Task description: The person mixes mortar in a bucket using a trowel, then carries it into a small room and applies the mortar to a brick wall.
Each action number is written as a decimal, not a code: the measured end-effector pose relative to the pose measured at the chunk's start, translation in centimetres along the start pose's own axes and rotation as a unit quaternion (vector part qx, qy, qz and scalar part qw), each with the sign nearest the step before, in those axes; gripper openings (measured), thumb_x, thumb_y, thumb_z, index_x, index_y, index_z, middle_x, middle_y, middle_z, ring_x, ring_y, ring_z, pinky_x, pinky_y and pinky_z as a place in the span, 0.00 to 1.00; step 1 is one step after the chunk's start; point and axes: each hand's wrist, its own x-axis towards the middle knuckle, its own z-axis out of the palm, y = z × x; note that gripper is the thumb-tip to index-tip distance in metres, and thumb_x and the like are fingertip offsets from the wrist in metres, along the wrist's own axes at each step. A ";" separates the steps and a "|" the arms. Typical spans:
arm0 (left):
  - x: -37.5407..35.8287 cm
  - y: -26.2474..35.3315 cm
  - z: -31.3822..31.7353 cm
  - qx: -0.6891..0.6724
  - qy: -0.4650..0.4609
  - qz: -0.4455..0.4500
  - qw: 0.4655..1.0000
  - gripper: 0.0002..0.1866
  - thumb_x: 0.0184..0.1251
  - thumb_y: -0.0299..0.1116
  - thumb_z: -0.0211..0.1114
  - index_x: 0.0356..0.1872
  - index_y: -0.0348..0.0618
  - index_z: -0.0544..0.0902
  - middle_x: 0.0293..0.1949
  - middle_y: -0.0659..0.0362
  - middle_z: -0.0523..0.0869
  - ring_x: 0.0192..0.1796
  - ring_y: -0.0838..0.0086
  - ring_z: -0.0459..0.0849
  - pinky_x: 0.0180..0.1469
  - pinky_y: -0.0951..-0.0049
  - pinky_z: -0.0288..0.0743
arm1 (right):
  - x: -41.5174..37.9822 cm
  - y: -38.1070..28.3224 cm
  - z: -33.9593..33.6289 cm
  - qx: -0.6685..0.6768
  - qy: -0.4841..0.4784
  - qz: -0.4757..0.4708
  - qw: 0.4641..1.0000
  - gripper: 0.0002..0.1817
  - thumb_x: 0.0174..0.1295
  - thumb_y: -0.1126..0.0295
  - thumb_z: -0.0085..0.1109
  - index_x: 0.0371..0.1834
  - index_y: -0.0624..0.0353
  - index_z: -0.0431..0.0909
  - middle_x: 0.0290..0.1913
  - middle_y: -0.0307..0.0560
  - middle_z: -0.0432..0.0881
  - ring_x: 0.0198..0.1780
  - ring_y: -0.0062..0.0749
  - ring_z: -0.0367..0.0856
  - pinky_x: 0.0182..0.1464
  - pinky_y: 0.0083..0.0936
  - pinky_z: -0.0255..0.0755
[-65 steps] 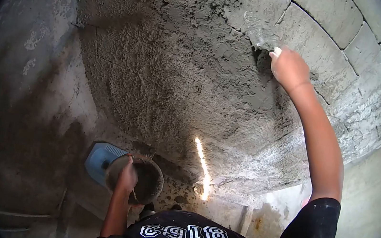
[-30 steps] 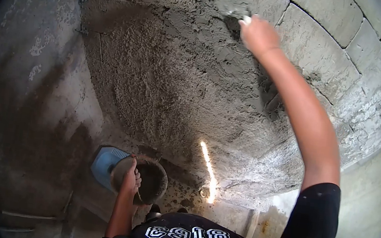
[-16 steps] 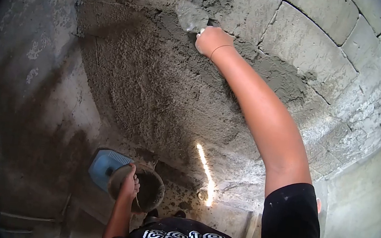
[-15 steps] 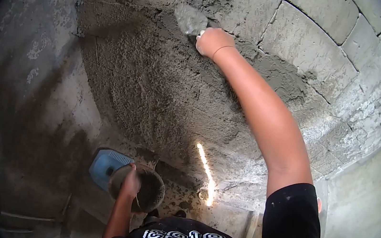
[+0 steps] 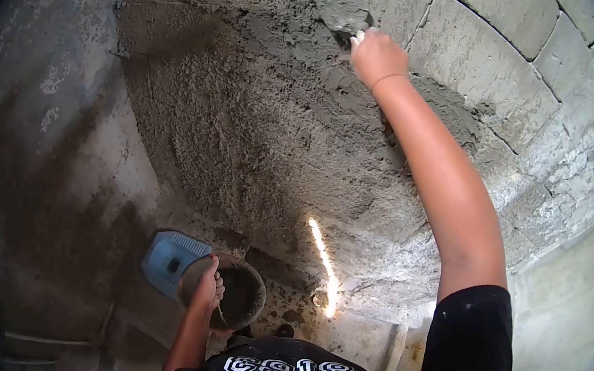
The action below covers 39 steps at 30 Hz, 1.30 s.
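My right hand (image 5: 379, 57) is closed round the handle of a trowel (image 5: 339, 9) at the upper part of the block wall. The trowel's blade, smeared with grey mortar, lies against the wall over a dark wet patch. Below and right of the hand, more fresh mortar (image 5: 445, 111) clings to the blocks, partly covered by my forearm. Low down by my body, my left hand (image 5: 209, 286) grips a round bucket (image 5: 253, 292) at its near-left side, fingers curled and thumb along the rim. Dark grey mix shows inside the bucket.
A blue squat toilet pan (image 5: 170, 263) is set in the floor, partly behind the bucket. Rough mortar (image 5: 208, 121) coats the wall's left part; bare blocks (image 5: 486, 60) show at right. A stained side wall (image 5: 44, 115) rises at left. Bright light streaks the wall's foot.
My right hand and the trowel have moved up and to the right along the wall, leaving smeared mortar behind. My left hand and the bucket have shifted slightly right.
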 end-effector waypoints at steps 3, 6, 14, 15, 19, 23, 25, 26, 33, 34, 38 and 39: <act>0.5 0.1 0.4 0.022 -0.001 -0.007 1.000 0.27 0.67 0.65 0.57 0.19 0.58 0.63 0.12 0.73 0.55 0.10 0.84 0.52 0.14 0.78 0.41 | -2.0 2.0 -0.6 -0.001 0.003 0.071 0.997 0.18 0.66 0.57 0.50 0.44 0.62 0.78 0.41 0.57 0.86 0.44 0.50 0.86 0.46 0.43 0.79; 0.8 1.0 1.0 0.025 -0.023 -0.003 0.999 0.27 0.67 0.64 0.57 0.19 0.58 0.63 0.12 0.73 0.55 0.11 0.84 0.52 0.14 0.78 0.41 | -4.8 4.0 -2.1 -0.014 -0.007 0.134 0.991 0.19 0.66 0.55 0.51 0.45 0.61 0.78 0.39 0.59 0.86 0.43 0.52 0.86 0.46 0.44 0.79; 0.0 2.3 1.9 0.027 -0.020 0.034 0.999 0.27 0.67 0.64 0.57 0.20 0.59 0.63 0.13 0.73 0.55 0.11 0.84 0.51 0.14 0.78 0.41 | -7.2 3.4 -5.2 0.004 0.031 0.114 0.993 0.21 0.66 0.52 0.52 0.40 0.62 0.78 0.36 0.61 0.85 0.40 0.57 0.85 0.44 0.49 0.78; 0.3 2.3 1.8 0.018 -0.023 0.033 0.999 0.27 0.67 0.64 0.57 0.20 0.59 0.63 0.12 0.73 0.55 0.11 0.84 0.51 0.14 0.78 0.41 | -6.2 1.7 -5.9 0.026 0.022 0.094 0.995 0.21 0.67 0.52 0.51 0.41 0.62 0.78 0.37 0.61 0.85 0.41 0.57 0.85 0.44 0.49 0.78; 0.3 2.6 1.9 0.014 -0.014 0.031 0.999 0.27 0.68 0.64 0.57 0.19 0.59 0.63 0.12 0.73 0.55 0.10 0.83 0.50 0.14 0.77 0.40 | -1.1 -2.6 -4.2 0.047 0.025 0.051 0.997 0.20 0.68 0.54 0.50 0.42 0.62 0.78 0.38 0.59 0.86 0.42 0.54 0.86 0.46 0.47 0.78; 0.7 2.2 1.2 0.013 0.006 0.019 1.000 0.27 0.68 0.63 0.57 0.19 0.59 0.63 0.12 0.73 0.54 0.10 0.83 0.50 0.14 0.77 0.40 | 1.0 -2.5 -0.3 0.012 0.012 0.010 1.000 0.18 0.68 0.57 0.49 0.42 0.64 0.78 0.40 0.59 0.86 0.44 0.52 0.86 0.47 0.44 0.79; 1.3 1.9 0.6 0.005 -0.001 0.011 1.000 0.27 0.68 0.65 0.56 0.21 0.56 0.64 0.12 0.71 0.52 0.11 0.83 0.49 0.13 0.78 0.41 | 0.4 -1.1 -0.3 -0.023 -0.019 -0.008 1.000 0.16 0.66 0.61 0.50 0.44 0.63 0.77 0.41 0.58 0.86 0.44 0.50 0.87 0.46 0.42 0.80; 1.5 1.8 0.4 0.006 -0.001 0.009 1.000 0.27 0.68 0.65 0.56 0.21 0.56 0.64 0.12 0.71 0.52 0.11 0.83 0.49 0.13 0.78 0.41 | -0.4 -0.2 -0.4 -0.024 -0.022 -0.007 0.999 0.16 0.66 0.61 0.50 0.44 0.63 0.77 0.41 0.58 0.86 0.44 0.50 0.87 0.46 0.42 0.80; 1.2 2.3 0.3 -0.010 0.000 -0.003 1.000 0.27 0.68 0.64 0.56 0.21 0.55 0.64 0.12 0.71 0.52 0.11 0.81 0.49 0.14 0.75 0.41 | -6.8 7.0 -1.6 -0.087 -0.049 0.021 0.995 0.16 0.66 0.58 0.51 0.40 0.62 0.78 0.36 0.57 0.86 0.40 0.51 0.86 0.43 0.43 0.80; 0.9 2.5 0.2 -0.013 -0.006 0.003 1.000 0.27 0.68 0.65 0.56 0.21 0.55 0.64 0.12 0.71 0.53 0.10 0.80 0.49 0.14 0.75 0.42 | -7.7 7.1 -2.0 -0.094 -0.051 0.022 0.994 0.17 0.66 0.57 0.51 0.40 0.62 0.78 0.36 0.57 0.86 0.40 0.51 0.86 0.43 0.44 0.80; 0.2 3.1 0.2 -0.016 0.011 -0.001 1.000 0.27 0.68 0.64 0.56 0.21 0.55 0.64 0.12 0.70 0.53 0.11 0.80 0.49 0.14 0.76 0.42 | -8.7 6.1 -4.5 -0.104 -0.061 0.038 0.992 0.19 0.67 0.54 0.51 0.39 0.62 0.78 0.35 0.57 0.85 0.38 0.52 0.86 0.41 0.44 0.79; 0.1 3.0 0.2 -0.018 0.018 0.000 1.000 0.27 0.68 0.64 0.56 0.21 0.55 0.63 0.12 0.70 0.53 0.11 0.80 0.49 0.14 0.76 0.42 | -8.2 5.0 -5.1 -0.082 -0.042 0.028 0.995 0.20 0.67 0.53 0.51 0.39 0.62 0.78 0.35 0.58 0.85 0.38 0.53 0.86 0.41 0.44 0.79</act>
